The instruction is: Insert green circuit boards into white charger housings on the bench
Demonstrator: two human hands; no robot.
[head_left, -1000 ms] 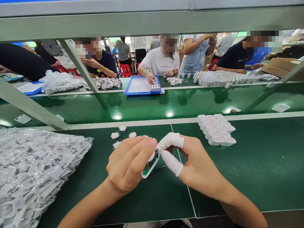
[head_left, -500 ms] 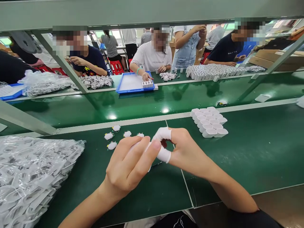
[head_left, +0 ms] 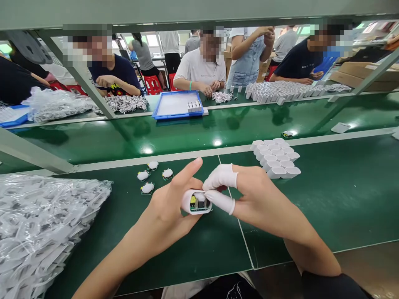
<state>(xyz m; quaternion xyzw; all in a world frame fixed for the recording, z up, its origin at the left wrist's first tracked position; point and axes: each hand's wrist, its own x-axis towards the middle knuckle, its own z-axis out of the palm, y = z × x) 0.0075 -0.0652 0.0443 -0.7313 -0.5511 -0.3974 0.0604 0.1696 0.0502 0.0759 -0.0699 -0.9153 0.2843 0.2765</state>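
My left hand [head_left: 170, 203] is closed around the sides of a white plastic housing [head_left: 186, 202], its open end turned toward me. Inside that opening sits a circuit board [head_left: 200, 203] with a yellow part, dark parts and a white blob on it. White finger covers wrap the thumb and forefinger of my right hand [head_left: 243, 189], which pinch at the housing's upper right rim. Whether a wire or another small piece is between those fingertips I cannot tell. Several loose circuit boards [head_left: 147, 188] with white tops lie just beyond my left hand.
A block of white housings [head_left: 276, 160] stands at the right. On the left lies a clear bag of white plastic parts [head_left: 46, 224]. Beyond the bench edge runs a green conveyor belt [head_left: 174, 137], with co-workers and a blue tray [head_left: 162, 116] across it. A metal post [head_left: 77, 79] slants up at left.
The housing has turned so its open end and the board inside now show. My left thumb has lifted away from my right fingertips, which have shifted slightly right.
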